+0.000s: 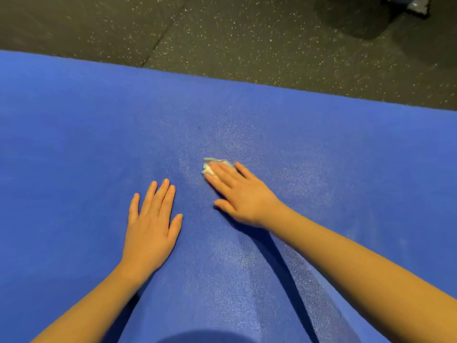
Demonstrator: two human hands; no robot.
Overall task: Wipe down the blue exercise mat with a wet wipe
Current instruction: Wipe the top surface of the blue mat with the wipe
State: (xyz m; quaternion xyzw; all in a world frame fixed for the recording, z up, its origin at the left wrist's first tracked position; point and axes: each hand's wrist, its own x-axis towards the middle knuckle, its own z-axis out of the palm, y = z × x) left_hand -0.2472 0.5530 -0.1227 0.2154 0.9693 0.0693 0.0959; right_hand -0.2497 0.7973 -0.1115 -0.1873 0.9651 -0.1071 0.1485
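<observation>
Right hand (243, 195) flat on wet wipe (209, 167), left hand (150, 226) on mat (74, 144)

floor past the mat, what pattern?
Dark grey floor with pale speckles; head view.

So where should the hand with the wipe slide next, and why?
Probably leftward, I think. The right hand presses the wet wipe flat on the blue exercise mat, and the mat glistens around the wipe and toward the right, while the stretch beyond the flat left hand looks dull, likely unwiped.
</observation>
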